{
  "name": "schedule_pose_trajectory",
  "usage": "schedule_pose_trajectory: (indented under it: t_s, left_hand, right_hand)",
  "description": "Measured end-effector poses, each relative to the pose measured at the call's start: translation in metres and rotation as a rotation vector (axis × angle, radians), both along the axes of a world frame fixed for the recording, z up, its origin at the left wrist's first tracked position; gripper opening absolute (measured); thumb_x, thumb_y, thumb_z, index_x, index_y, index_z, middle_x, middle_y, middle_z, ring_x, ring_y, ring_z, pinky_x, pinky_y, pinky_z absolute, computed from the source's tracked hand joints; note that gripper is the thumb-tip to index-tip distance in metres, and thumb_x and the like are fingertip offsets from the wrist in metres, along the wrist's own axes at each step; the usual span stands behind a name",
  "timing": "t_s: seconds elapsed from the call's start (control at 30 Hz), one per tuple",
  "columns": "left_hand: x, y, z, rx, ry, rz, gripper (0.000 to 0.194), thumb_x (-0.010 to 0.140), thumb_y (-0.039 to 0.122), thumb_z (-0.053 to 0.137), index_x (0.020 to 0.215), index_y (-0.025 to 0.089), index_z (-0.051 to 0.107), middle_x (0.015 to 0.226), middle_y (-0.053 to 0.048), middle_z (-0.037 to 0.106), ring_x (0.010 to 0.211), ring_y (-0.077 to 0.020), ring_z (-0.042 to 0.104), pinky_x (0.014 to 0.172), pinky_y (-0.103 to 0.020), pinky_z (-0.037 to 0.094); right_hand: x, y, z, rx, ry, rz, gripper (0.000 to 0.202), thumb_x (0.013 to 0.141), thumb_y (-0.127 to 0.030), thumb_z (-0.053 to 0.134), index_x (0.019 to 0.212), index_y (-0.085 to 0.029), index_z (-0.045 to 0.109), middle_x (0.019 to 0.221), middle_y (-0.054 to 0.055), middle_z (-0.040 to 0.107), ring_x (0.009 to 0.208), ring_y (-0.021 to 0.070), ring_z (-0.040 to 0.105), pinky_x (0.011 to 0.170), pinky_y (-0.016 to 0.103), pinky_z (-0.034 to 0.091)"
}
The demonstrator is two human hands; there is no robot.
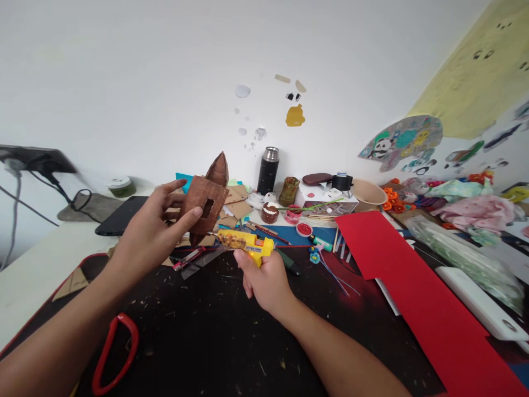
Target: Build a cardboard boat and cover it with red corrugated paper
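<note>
My left hand (pixel 159 220) holds up a brown boat-like model (pixel 201 201) with pointed ends and a rectangular opening, its thumb lying across the near face. My right hand (pixel 266 275) is wrapped round the handle of a yellow glue gun (pixel 243 242), whose body is stained brown. The gun points left, and its nozzle is at the lower right edge of the brown model; whether they touch I cannot tell.
Red-handled scissors or a similar tool (pixel 115 353) lie at the lower left. A black bottle (pixel 268 170) stands by the wall, near small paint pots (pixel 270 213). Red sheets (pixel 407 275) cover the right side, beside a white bar-shaped device (pixel 481 303).
</note>
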State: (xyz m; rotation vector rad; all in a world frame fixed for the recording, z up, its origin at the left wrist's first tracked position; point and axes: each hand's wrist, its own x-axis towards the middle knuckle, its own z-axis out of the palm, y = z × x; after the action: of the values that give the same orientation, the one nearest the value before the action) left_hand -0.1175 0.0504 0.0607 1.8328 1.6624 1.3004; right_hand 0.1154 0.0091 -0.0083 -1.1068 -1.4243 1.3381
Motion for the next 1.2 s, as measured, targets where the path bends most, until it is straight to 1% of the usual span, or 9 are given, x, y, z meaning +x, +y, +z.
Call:
schedule_pose_trajectory:
  t_s: [0.1, 0.23, 0.33, 0.43, 0.6, 0.73, 0.83, 1.03, 1.2]
  left_hand:
    - [0.0000, -0.0003, 0.0021, -0.038, -0.050, 0.000, 0.082, 0.093, 0.060, 0.073, 0.161, 0.017, 0.053, 0.136, -0.020, 0.078, 0.112, -0.0349, 0.081, 0.093, -0.051, 0.068]
    - [-0.0004, -0.0007, 0.0042, -0.021, -0.028, 0.012, 0.076, 0.094, 0.060, 0.072, 0.157, 0.021, 0.057, 0.132, -0.017, 0.080, 0.114, -0.0342, 0.080, 0.092, -0.048, 0.067]
    - [0.0007, -0.0010, 0.0049, -0.025, -0.047, 0.012, 0.079, 0.091, 0.061, 0.073, 0.156, 0.021, 0.056, 0.132, -0.017, 0.080, 0.111, -0.0343, 0.080, 0.093, -0.050, 0.067]
    - [0.0018, -0.0009, 0.0050, -0.040, -0.059, 0.011, 0.082, 0.090, 0.061, 0.073, 0.158, 0.019, 0.055, 0.132, -0.017, 0.080, 0.109, -0.0340, 0.081, 0.093, -0.052, 0.067]
    - [-0.0015, 0.0001, 0.0033, -0.026, -0.045, 0.006, 0.077, 0.092, 0.060, 0.073, 0.157, 0.021, 0.056, 0.132, -0.018, 0.080, 0.110, -0.0336, 0.081, 0.089, -0.047, 0.067]
    - [-0.0044, -0.0004, 0.0025, -0.033, -0.040, 0.012, 0.078, 0.093, 0.060, 0.073, 0.159, 0.022, 0.055, 0.135, -0.018, 0.079, 0.112, -0.0338, 0.081, 0.091, -0.047, 0.067]
    - [-0.0032, -0.0011, 0.0040, -0.036, -0.043, 0.015, 0.079, 0.093, 0.060, 0.073, 0.159, 0.021, 0.055, 0.135, -0.018, 0.079, 0.112, -0.0334, 0.081, 0.091, -0.046, 0.067]
    - [-0.0007, -0.0008, 0.0057, -0.022, -0.058, 0.013, 0.079, 0.093, 0.058, 0.073, 0.159, 0.018, 0.055, 0.133, -0.019, 0.080, 0.110, -0.0324, 0.081, 0.091, -0.046, 0.067]
    - [-0.0010, -0.0011, 0.0054, -0.023, -0.063, 0.025, 0.079, 0.092, 0.057, 0.074, 0.159, 0.019, 0.055, 0.133, -0.018, 0.080, 0.109, -0.0322, 0.082, 0.092, -0.047, 0.068]
  right_hand:
    - [-0.0004, -0.0009, 0.0005, -0.008, 0.008, 0.004, 0.073, 0.092, -0.089, 0.065, 0.058, -0.026, 0.051, 0.038, -0.006, 0.043, 0.033, 0.0099, 0.042, 0.038, 0.023, 0.034]
    - [0.0002, 0.0005, 0.0007, -0.014, 0.012, -0.010, 0.074, 0.091, -0.090, 0.065, 0.057, -0.026, 0.051, 0.037, -0.005, 0.044, 0.033, 0.0099, 0.043, 0.038, 0.023, 0.035]
    - [0.0008, 0.0028, 0.0007, -0.034, 0.055, -0.041, 0.071, 0.088, -0.091, 0.067, 0.064, -0.025, 0.054, 0.037, -0.007, 0.044, 0.032, 0.0102, 0.043, 0.036, 0.022, 0.032]
    - [0.0013, 0.0043, -0.0001, -0.035, 0.073, -0.049, 0.068, 0.089, -0.088, 0.068, 0.068, -0.025, 0.057, 0.038, -0.008, 0.045, 0.031, 0.0101, 0.043, 0.036, 0.022, 0.032]
    - [0.0017, 0.0050, -0.0038, -0.040, 0.068, -0.035, 0.067, 0.091, -0.085, 0.068, 0.065, -0.025, 0.054, 0.037, -0.006, 0.046, 0.031, 0.0099, 0.044, 0.036, 0.022, 0.033]
    - [0.0013, 0.0042, -0.0037, -0.049, 0.059, -0.028, 0.068, 0.090, -0.086, 0.069, 0.064, -0.025, 0.053, 0.036, -0.007, 0.044, 0.031, 0.0103, 0.044, 0.036, 0.022, 0.031]
    - [0.0016, 0.0033, -0.0008, -0.049, 0.042, -0.022, 0.068, 0.090, -0.087, 0.069, 0.064, -0.025, 0.054, 0.037, -0.007, 0.045, 0.031, 0.0100, 0.043, 0.036, 0.022, 0.032]
    - [0.0030, 0.0015, 0.0011, -0.009, -0.006, 0.004, 0.072, 0.093, -0.087, 0.065, 0.057, -0.026, 0.050, 0.037, -0.005, 0.045, 0.033, 0.0095, 0.042, 0.038, 0.022, 0.035]
    - [0.0020, 0.0012, -0.0002, -0.022, 0.014, 0.002, 0.070, 0.091, -0.087, 0.067, 0.060, -0.026, 0.050, 0.037, -0.007, 0.043, 0.032, 0.0096, 0.041, 0.037, 0.022, 0.033]
